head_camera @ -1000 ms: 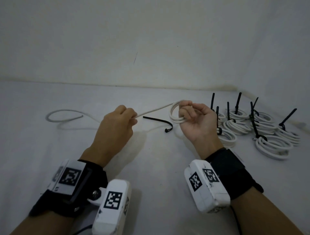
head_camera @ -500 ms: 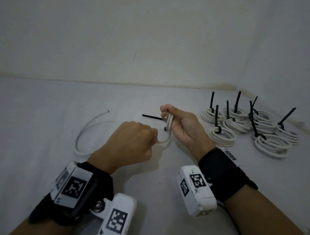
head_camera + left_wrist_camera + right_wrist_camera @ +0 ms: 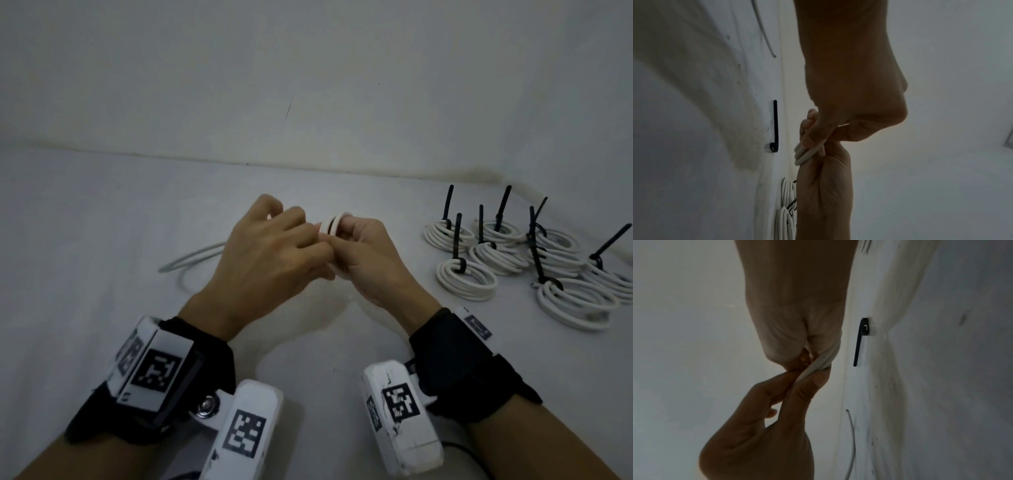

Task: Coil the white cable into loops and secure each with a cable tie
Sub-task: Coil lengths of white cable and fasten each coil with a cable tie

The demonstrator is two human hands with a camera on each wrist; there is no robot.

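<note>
My right hand (image 3: pixel 356 240) grips a small coil of white cable (image 3: pixel 334 224) just above the white surface. My left hand (image 3: pixel 308 245) is pressed against it, with thumb and forefinger pinching the cable (image 3: pixel 813 368) where it meets the coil (image 3: pixel 805 154). The cable's loose tail (image 3: pixel 191 260) curves over the surface left of the hands. One loose black cable tie (image 3: pixel 775 126) lies flat beyond the hands. It also shows in the right wrist view (image 3: pixel 860 342), but the hands hide it in the head view.
Several finished white coils (image 3: pixel 466 281), each bound by a black tie with an upright tail (image 3: pixel 457 240), are clustered at the right. A wall (image 3: pixel 308 85) rises behind the surface, and the corner lies past the coils.
My left hand has moved right and forward to meet the right hand. The loose tail has been drawn in and is shorter. The hands now hide the loose tie in the head view.
</note>
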